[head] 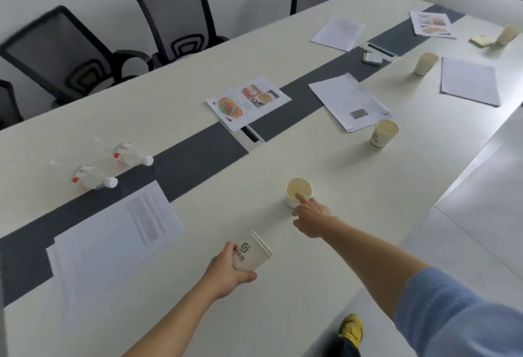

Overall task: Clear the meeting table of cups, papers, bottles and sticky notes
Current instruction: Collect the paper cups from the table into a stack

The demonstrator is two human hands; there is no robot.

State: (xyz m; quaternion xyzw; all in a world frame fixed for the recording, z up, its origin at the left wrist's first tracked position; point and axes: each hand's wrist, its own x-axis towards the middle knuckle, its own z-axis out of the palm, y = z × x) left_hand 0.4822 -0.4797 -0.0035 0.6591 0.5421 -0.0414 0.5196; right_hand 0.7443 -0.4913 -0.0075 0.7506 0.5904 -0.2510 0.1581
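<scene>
the left hand point(226, 269) is holding a white paper cup with a grey logo point(252, 257) just above the near edge of the long white meeting table point(325, 158). its fingers are wrapping round the cup's base and its thumb is lying along the underside. the cup is tilting with its mouth facing away, so its inside is hidden; two rims are showing, as if one cup is sitting in another.

the right hand point(311, 218) is reaching to a second white paper cup point(298, 194) standing upright on the table beyond. its forefinger is stretching over the near rim into the cup and its thumb is lying by the outer wall; i cannot tell whether they are squeezing the wall. this cup's inside is showing pale cream, and i cannot tell if anything is in it.

a third paper cup point(383, 133) is standing beside a stack of white printed sheets point(349, 101). two clear plastic bottles with white caps point(93, 177) are lying on their sides at the left. a nearer stack of printed paper point(113, 232) is lying across the dark grey centre strip point(198, 158). a yellow sticky-note pad point(481, 41) is lying far right.
</scene>
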